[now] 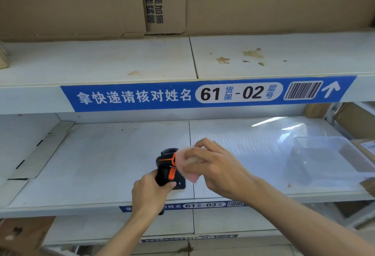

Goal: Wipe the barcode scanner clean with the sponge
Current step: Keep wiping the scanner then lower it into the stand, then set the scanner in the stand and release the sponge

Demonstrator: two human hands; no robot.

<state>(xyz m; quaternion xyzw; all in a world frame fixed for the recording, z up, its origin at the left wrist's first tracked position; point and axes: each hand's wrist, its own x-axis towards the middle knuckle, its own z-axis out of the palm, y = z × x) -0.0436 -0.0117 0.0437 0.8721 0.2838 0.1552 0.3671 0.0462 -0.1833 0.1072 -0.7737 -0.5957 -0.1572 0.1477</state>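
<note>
Evidently to steady it, the left hand [151,191] grips the barcode scanner's [169,169] handle above the shelf [101,164], while the right hand [218,166] pinches the pink sponge [187,167] against its head, probably mid-wipe.

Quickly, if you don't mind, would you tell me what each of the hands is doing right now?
Left hand: closed around the handle of the barcode scanner.
Right hand: closed on the pink sponge, pressing it against the scanner.
</note>
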